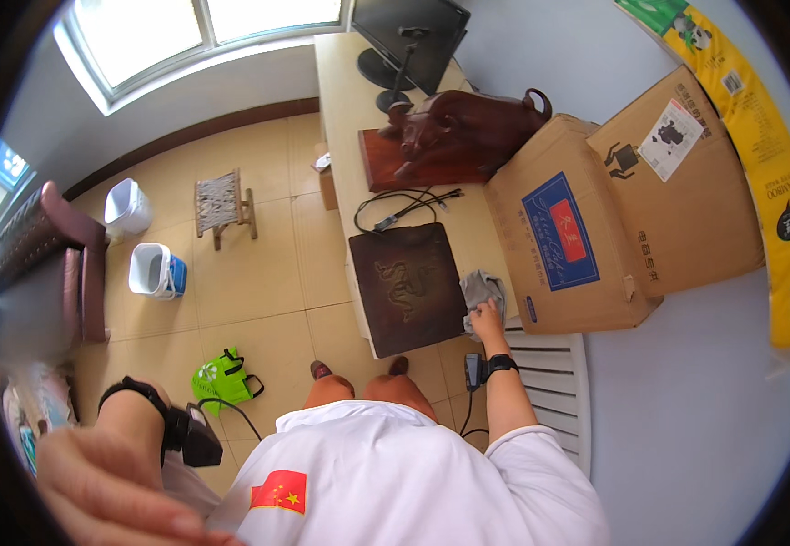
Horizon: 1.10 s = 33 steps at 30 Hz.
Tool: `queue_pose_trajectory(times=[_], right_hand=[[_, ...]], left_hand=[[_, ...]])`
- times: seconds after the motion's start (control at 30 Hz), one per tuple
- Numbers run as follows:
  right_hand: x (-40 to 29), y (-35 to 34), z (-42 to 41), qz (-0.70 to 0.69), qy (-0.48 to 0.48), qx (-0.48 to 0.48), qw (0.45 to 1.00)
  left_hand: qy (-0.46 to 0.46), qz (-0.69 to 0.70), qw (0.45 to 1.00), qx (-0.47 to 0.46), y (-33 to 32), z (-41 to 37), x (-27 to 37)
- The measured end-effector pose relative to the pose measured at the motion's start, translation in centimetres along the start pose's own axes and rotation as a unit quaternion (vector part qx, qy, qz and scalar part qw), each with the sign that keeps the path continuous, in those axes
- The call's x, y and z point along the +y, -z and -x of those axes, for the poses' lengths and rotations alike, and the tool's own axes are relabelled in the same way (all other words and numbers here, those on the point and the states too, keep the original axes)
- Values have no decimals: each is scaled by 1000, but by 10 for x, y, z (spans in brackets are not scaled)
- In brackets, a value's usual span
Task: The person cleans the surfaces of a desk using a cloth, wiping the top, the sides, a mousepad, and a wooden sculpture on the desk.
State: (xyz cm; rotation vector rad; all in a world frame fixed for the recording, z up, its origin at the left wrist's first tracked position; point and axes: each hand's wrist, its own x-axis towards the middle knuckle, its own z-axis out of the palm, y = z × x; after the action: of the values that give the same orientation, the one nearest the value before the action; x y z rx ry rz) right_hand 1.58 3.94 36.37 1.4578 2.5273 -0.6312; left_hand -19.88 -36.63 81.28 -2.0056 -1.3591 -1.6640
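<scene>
My right hand (486, 319) rests on a crumpled grey cloth (482, 290), fingers curled on its lower part, at the right edge of a dark laptop-like slab (405, 290) with a dragon-like emblem. Raised close to the camera at the lower left, my left hand (115, 484) is large in view with its fingers bent; no object shows in it, and part of it is cut off by the rim. Above the dark slab lies a coiled black cable (395, 217). A reddish-brown wooden bull figure (463, 130) stands farther back on the pale table (340, 89).
Cardboard boxes (613, 300) stand right of the cloth, beside a white slatted chair (552, 382). A monitor (408, 41) is at the table's far end. On the floor are a green bag (221, 382), two buckets (129, 208) and a small stool (217, 201); a brown sofa (88, 286) stands left.
</scene>
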Motion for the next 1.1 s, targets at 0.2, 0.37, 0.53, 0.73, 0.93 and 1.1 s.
queue_pose_trajectory(times=[0.2, 0.37, 0.53, 0.73, 0.93, 1.1], right_hand=[[5, -10, -47, -17, 69, 33, 997], [-7, -10, -115, -9, 130, 72, 989], [-75, 36, -156, 73, 149, 50, 985], [-93, 39, -210, 146, 175, 107, 968], [-91, 41, -208, 116, 162, 83, 976], [-49, 26, -156, 115, 229, 103, 961]], left_hand=[[-106, -49, 983, 143, -5, 32, -51], [60, -313, 930, 182, -16, 84, -92], [307, -406, 849, 139, -25, 129, -95], [395, -446, 793, 128, -49, 119, -105], [387, -430, 808, 114, -61, 113, -122], [385, -391, 832, 87, -77, 103, -140]])
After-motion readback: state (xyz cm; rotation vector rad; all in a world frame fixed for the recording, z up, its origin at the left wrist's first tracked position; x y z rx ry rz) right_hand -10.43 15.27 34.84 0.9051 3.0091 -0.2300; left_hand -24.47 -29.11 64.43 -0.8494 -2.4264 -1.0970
